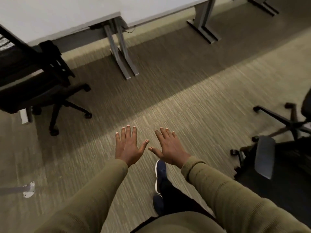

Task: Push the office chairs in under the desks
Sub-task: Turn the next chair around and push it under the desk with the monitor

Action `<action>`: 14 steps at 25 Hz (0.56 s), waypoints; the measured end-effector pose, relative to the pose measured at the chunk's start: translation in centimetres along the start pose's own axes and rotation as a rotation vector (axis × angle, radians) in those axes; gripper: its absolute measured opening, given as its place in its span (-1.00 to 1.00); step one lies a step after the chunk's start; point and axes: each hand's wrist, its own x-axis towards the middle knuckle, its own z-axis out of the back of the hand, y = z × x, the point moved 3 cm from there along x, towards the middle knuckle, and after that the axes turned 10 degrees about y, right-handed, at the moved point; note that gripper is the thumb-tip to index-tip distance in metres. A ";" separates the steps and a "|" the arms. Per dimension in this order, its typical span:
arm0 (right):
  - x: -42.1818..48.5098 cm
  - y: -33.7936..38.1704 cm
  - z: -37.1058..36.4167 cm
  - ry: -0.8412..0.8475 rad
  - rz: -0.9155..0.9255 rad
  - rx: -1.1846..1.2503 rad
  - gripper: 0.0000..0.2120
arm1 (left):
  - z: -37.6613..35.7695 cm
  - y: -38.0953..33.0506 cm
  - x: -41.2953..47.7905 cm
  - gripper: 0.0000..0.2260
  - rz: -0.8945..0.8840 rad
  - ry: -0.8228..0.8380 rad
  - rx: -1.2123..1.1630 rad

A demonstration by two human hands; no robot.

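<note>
Both hands, left hand (127, 147) & right hand (168, 147), spread flat, empty; turn to chair (265, 155) right of shoe (160, 175), grip backrest, roll straight under bench (70, 21)

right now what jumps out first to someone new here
Two open hands, the left hand and right hand, spread palm-down over the carpet at centre, holding nothing. A black office chair sits at the left by the white desk, and another chair stands loose at the right edge.
</note>
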 end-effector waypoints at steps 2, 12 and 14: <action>-3.2 -1.0 -1.5 -0.007 -0.045 0.043 -0.16 | -1.7 -2.4 -2.0 -0.20 -0.055 0.022 0.015; -15.6 -8.6 -3.8 -0.081 -0.230 0.075 -0.20 | -6.5 -13.8 -6.6 -0.20 -0.278 0.074 0.147; -17.6 -10.5 -3.5 -0.075 -0.265 0.050 -0.27 | -7.1 -16.6 -6.8 -0.18 -0.314 0.070 0.143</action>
